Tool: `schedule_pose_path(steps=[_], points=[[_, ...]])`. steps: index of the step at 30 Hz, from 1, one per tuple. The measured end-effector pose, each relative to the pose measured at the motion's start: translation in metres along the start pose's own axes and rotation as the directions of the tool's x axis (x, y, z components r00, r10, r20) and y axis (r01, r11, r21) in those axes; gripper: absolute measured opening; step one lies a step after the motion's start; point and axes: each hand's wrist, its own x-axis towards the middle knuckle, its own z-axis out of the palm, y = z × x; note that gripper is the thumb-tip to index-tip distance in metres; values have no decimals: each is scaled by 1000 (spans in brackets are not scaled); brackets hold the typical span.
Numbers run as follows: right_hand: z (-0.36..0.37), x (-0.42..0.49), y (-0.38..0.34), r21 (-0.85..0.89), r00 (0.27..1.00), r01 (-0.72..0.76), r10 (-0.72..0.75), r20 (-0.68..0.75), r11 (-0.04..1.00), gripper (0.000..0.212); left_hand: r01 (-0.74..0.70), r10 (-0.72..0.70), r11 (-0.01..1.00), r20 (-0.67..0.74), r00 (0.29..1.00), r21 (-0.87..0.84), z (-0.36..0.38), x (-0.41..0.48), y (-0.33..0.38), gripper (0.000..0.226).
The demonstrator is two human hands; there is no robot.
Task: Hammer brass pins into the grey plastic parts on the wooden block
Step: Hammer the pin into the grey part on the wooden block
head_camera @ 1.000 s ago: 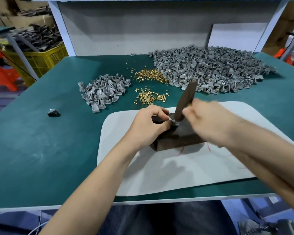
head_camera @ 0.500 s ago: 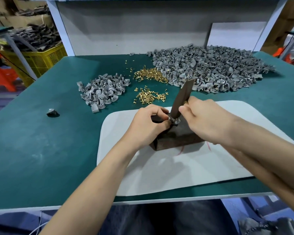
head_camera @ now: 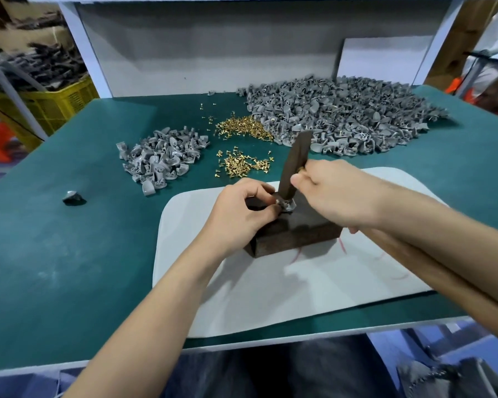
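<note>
hammer (head_camera: 295,165) now steeper on grey part (head_camera: 285,206) | left hand (head_camera: 236,214) still pinching

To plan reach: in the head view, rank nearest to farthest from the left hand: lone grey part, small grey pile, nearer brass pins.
1. nearer brass pins, straight ahead
2. small grey pile, back left
3. lone grey part, far left

Dark bar (head_camera: 295,165) in right hand (head_camera: 337,193) now slightly steeper.

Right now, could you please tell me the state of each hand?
Left hand: pinching the grey plastic part on the wooden block.
Right hand: gripping the dark striking bar.
</note>
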Motion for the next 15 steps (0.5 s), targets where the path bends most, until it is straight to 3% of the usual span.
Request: schedule_pose_path(steps=[3,7,11,15], points=[[-6,1,0,43,994,18,-13,-113,999,28,11,-11,1000,-11,1000,23,0,1,0,26],[3,0,4,63,998,-21,24,-53,998,28,14,-13,1000,-19,1000,18,1,1,0,29],[-12,-6,5,117,985,-38,57,-160,992,30,17,-17,999,-22,1000,31,1,0,1,27],[5,-7,6,23,998,-18,20,-54,1000,28,6,-5,1000,-32,999,18,0,0,2,30]])
